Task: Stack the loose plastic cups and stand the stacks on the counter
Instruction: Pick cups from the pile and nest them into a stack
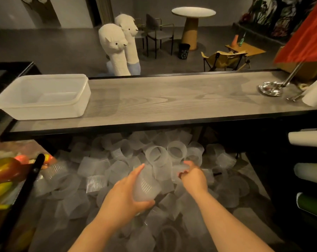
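While both hands work low in the heap: the step in hand looks like nesting one loose cup into another.
Landmark: the counter [172, 99], a long grey wood-grain top with a dark edge; every place below is told against it.
Loose cups: a heap of translucent plastic cups [99, 171] lies below the counter's near edge, on a lower surface, tumbled on their sides and at all angles.
Left hand: the left hand [125, 195] grips a cup or short stack [146, 188] below the counter's middle, fingers curled round its far side, thumb under its near end; whether it is one cup or several nested I cannot tell.
Right hand: the right hand [192, 176], just beside the left, pinches a second cup [179, 169] lying on its side, fingers clamped on its wall.
Stacks on the counter: none stand there yet, so the task looks barely begun.
Other things: a plastic tub [44, 99] sits at the counter's left end; a metal ladle [270, 88] and a white roll [314, 93] lie at its right end.
Doing it well: turn the two cups to face the same way, line up rim and base, and slide one in straight; thin walls buckle under a hard squeeze, so hold lightly near the rim.
Placing: set each stack base-down on the bare middle of the counter, well apart from tub and ladle, back from the edge.
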The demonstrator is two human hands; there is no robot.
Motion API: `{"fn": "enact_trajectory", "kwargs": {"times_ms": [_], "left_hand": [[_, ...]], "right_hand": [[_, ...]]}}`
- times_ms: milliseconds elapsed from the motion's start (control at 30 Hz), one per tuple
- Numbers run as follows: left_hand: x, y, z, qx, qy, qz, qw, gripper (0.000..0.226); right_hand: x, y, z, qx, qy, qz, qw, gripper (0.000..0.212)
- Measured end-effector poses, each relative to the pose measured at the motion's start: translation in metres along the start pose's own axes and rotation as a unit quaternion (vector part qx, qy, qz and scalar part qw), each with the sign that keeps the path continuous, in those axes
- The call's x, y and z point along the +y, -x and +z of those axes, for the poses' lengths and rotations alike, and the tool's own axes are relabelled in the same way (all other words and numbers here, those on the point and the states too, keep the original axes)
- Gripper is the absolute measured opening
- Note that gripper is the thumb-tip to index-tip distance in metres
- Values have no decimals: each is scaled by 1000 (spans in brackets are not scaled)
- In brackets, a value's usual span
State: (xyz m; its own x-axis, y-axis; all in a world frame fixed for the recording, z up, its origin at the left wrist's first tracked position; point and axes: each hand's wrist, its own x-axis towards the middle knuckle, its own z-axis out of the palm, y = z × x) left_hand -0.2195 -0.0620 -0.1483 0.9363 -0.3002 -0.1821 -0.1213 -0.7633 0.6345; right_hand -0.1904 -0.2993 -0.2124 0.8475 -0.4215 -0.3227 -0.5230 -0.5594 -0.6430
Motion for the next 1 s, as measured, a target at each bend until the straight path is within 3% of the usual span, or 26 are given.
{"fn": "enact_trajectory", "kwargs": {"times_ms": [133,233,400,633,700,767,833,867,933,1000], "left_hand": [[0,-6,-2,1,24,-11,1000,116],[1,-14,-3,-7,38,-4,999,121],[14,-20,-3,-26,48,36,998,127],[17,-21,-17,-37,-43,56,997,110],[13,-24,-17,-31,-63,60,996,104],[10,-27,-16,-15,-65,56,996,100],[9,-29,-17,-1,-65,45,997,98],[8,-30,-18,1,-63,35,997,98],[8,-30,-20,3,-55,23,998,98],[8,-29,-24,7,-50,18,999,99]], "right_hand": [[-6,22,-24,-2,-140,-54,989,49],[-21,48,-54,-49,-247,-124,960,40],[-38,70,-61,-115,-254,-185,942,39],[-41,89,-31,-188,-158,-258,935,37],[-42,87,-31,-208,-179,-249,929,36],[-37,72,-31,-133,-181,-240,945,33],[-29,46,-33,-26,-82,-219,972,32],[-27,34,-35,-13,-11,-207,978,33],[-20,9,-36,-51,120,-185,974,34],[-17,-13,-29,-99,181,-170,964,36]]}}
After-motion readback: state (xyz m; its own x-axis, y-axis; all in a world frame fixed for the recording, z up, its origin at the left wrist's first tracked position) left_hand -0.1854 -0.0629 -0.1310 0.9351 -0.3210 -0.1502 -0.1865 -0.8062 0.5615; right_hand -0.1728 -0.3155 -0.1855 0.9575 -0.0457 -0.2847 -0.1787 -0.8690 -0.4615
